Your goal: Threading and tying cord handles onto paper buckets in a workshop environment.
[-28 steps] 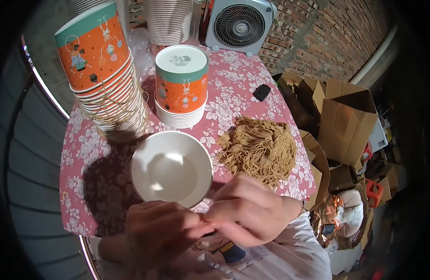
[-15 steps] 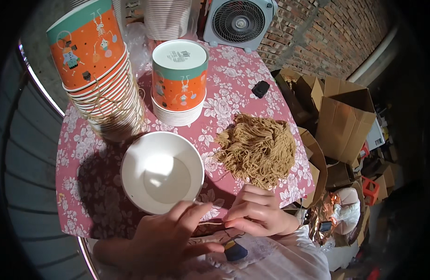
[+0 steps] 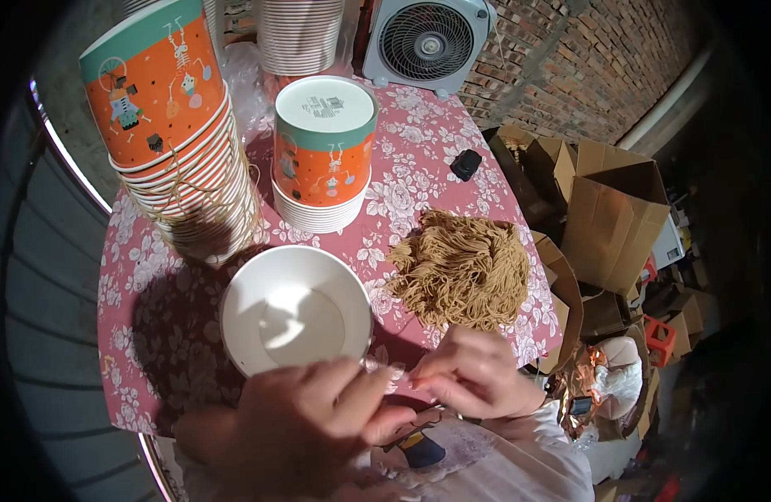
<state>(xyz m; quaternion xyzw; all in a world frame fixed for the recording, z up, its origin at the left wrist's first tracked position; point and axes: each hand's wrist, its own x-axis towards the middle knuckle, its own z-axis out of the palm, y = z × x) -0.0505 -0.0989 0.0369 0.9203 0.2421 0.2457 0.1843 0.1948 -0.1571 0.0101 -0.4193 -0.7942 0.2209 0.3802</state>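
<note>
Left of the frame's centre, the open white tub (image 3: 308,328) seems light and stiff, best held by its rim; below, the left hand (image 3: 306,418) curls. Right of centre, the tan cord pile (image 3: 462,272) looks soft, tangle-prone, best taken by 1 end; below, the right hand (image 3: 473,374) curls too. What they grip, I cannot tell.

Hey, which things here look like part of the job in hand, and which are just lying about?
Probably part of it:
- open tub
- string pile
- tall tub stack, string around it
- short tub stack

Probably just lying about:
- fan
- cardboard boxes
</note>
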